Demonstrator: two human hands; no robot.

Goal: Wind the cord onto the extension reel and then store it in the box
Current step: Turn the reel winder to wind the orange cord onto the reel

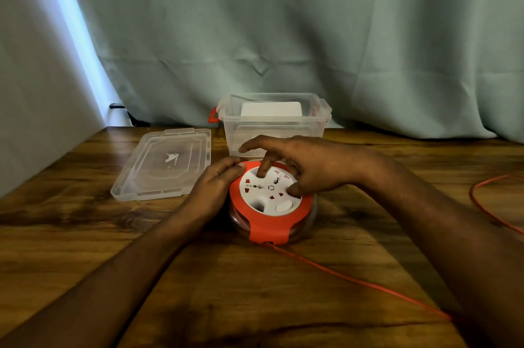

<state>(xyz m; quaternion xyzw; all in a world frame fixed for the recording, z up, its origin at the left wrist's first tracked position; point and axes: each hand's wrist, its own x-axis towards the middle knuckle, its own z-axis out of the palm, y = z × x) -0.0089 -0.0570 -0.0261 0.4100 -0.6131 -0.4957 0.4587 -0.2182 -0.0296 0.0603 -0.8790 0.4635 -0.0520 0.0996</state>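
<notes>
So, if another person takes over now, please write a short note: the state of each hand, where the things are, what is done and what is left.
Left hand: flat against the left side of the extension reel, steadying it; no grip.
Right hand: on the white socket face, one finger pushed into a winding recess, thumb on the face.
Orange cord: a long run lies loose on the wooden table, leaving the reel's front and looping off to the right.
Clear storage box: open, behind the reel. Its lid lies flat to the left.
Done: the box is opened.
Left: wind in the rest of the cord, put the reel in the box.
</notes>
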